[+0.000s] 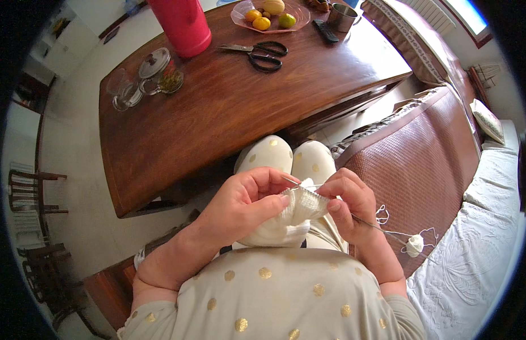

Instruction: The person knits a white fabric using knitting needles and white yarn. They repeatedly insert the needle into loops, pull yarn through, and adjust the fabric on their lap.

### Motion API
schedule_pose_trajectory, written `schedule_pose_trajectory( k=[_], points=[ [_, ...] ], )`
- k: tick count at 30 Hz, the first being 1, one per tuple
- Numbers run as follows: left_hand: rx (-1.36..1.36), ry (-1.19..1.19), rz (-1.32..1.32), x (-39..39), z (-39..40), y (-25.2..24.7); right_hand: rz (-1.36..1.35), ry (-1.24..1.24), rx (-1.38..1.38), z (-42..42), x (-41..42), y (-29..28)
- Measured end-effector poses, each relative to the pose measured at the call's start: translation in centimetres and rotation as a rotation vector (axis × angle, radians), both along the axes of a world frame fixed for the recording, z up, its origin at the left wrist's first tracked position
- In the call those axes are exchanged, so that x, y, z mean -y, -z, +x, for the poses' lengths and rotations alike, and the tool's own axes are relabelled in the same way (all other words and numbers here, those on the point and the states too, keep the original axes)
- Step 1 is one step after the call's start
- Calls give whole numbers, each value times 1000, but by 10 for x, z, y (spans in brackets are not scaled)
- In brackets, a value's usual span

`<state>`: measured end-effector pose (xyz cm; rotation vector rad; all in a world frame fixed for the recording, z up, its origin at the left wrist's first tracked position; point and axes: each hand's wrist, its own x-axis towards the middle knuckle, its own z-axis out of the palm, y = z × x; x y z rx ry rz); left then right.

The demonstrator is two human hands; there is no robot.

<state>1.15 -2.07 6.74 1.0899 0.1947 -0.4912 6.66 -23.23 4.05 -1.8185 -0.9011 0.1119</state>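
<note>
White knitting [307,206] hangs between my two hands above my lap, its upper stitches lined up on a thin needle. My left hand [256,197] pinches the knitting's left side, and a needle tip [291,180] sticks out past its fingers. On the other side, my right hand [348,199] grips the work and a long knitting needle [390,236], whose shaft runs back under the palm toward the lower right. White yarn trails from the right hand's side to a small ball of yarn [414,245] on the brown woven seat mat. Fingers hide part of the stitches.
Ahead stands a wooden table [182,140]. Black-handled scissors [263,54], a pink thermos [182,27], a glass teapot [160,76], a fruit bowl [271,17], a remote control [325,31] and a metal mug [343,18] stand or lie on it. A mat-covered sofa [420,170] is at my right.
</note>
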Motion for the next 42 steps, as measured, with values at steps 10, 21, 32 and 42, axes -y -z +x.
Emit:
schedule_pose_trajectory(
  k=[10, 21, 32, 42],
  points=[
    [8, -32, 127, -3, -1, 6, -29, -43, 18, -2, 5, 4],
    [43, -135, 66, 1, -6, 16, -115, -135, 179, -11, 9, -9],
    [157, -168, 107, 4, -13, 20, -278, -59, 381, -19, 3, -22],
    [207, -205, 113, 13, -18, 22, -475, -25, 466, -17, -8, -35]
  ],
)
